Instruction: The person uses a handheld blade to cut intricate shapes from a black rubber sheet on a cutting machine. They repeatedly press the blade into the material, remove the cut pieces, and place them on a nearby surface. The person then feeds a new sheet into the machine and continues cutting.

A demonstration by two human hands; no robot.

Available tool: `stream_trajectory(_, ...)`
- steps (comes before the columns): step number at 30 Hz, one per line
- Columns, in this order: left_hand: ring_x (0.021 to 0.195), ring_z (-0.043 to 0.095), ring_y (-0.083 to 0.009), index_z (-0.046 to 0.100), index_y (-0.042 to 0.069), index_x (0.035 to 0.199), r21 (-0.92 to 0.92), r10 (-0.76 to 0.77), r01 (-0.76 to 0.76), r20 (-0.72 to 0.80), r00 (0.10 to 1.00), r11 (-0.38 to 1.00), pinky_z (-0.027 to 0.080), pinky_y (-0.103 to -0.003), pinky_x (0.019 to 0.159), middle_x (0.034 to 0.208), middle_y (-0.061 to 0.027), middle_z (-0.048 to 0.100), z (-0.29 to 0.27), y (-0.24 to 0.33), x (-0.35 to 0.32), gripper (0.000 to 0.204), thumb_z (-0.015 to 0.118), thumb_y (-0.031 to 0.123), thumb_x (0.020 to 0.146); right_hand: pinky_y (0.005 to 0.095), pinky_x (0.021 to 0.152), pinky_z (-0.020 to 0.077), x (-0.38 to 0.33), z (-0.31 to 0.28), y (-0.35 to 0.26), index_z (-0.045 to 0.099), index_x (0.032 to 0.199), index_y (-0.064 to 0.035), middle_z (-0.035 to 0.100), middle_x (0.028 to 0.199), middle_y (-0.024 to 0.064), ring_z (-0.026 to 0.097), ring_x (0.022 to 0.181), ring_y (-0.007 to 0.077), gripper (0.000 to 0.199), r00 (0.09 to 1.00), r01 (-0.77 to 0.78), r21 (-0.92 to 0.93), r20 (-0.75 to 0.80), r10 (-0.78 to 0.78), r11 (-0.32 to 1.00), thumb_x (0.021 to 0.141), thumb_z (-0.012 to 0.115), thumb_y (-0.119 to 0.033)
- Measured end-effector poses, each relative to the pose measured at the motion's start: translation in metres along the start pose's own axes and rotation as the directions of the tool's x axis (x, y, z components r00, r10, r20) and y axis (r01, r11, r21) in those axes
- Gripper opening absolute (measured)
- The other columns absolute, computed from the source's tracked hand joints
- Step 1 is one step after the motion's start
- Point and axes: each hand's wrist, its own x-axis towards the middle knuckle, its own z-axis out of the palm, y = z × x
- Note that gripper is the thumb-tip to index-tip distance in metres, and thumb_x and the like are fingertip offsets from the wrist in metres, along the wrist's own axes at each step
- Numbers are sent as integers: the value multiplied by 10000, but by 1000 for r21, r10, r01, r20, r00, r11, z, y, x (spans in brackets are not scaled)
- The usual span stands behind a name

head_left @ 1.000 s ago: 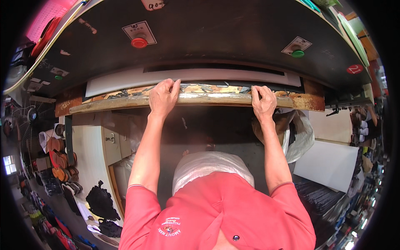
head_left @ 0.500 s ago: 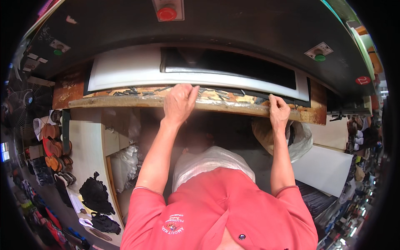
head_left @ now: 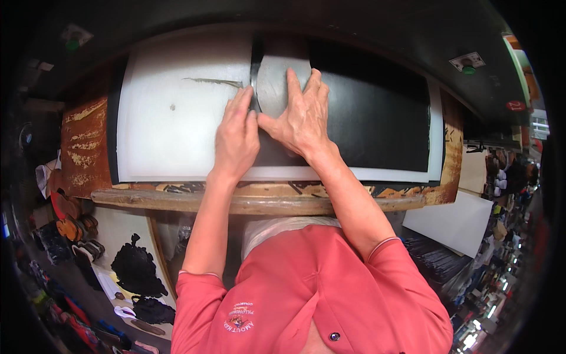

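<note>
A grey, flat piece with a rounded left edge [head_left: 277, 71] lies on a black sheet [head_left: 377, 121]. What kind of piece it is, I cannot make out. My right hand [head_left: 305, 115] rests over its near part, fingers spread and thumb pointing left. Beside its left edge is my left hand [head_left: 236, 135], fingers stretched out and close together, at the black sheet's left edge. The sheet lies on a white board [head_left: 171, 133]. A thin dark strip [head_left: 215, 81] lies on the board just beyond my left fingertips.
A dark machine beam with a green button [head_left: 468, 69] hangs over the far side of the board. Scraps lie along the bench's wooden front edge [head_left: 259, 204]. Black material [head_left: 138, 268] sits on a surface at lower left; a white panel [head_left: 451, 221] stands at right.
Both hands have moved from the wooden front edge forward onto the work. More of the white board and black sheet shows, and the grey piece and dark strip are now visible.
</note>
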Motion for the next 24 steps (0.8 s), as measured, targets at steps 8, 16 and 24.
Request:
stream_trajectory(8, 1449, 546, -419, 520, -14, 1532, 192, 86, -105, 106, 991, 976, 381, -581, 1229, 1480, -228, 635, 25, -18, -36, 570, 665, 37, 983, 510, 1208, 433, -22, -41, 21, 560, 1552, -55, 437, 1583, 355, 478, 1425, 500, 1040, 966, -223, 281, 193, 172, 933, 621, 916, -356)
stream_trajectory(16, 1495, 452, -510, 623, -22, 1454, 57, 32, -36, 72, 997, 998, 354, -600, 1241, 1574, -288, 524, 39, 23, -15, 534, 748, 158, 967, 386, 1177, 427, -11, -66, 52, 517, 1577, 29, 598, 1483, 222, 574, 1374, 299, 1058, 891, -451, 652, 366, 268, 610, 655, 917, -301)
stream_trajectory(24, 1497, 394, -589, 600, -9, 1457, 276, 81, -126, 170, 982, 953, 356, -653, 1220, 1615, -393, 397, 55, 14, -31, 556, 773, 158, 956, 387, 1184, 457, -21, -71, 75, 440, 1590, 73, 609, 1463, 214, 617, 1329, 300, 1031, 883, -407, 913, 384, 269, 35, 751, 783, -419)
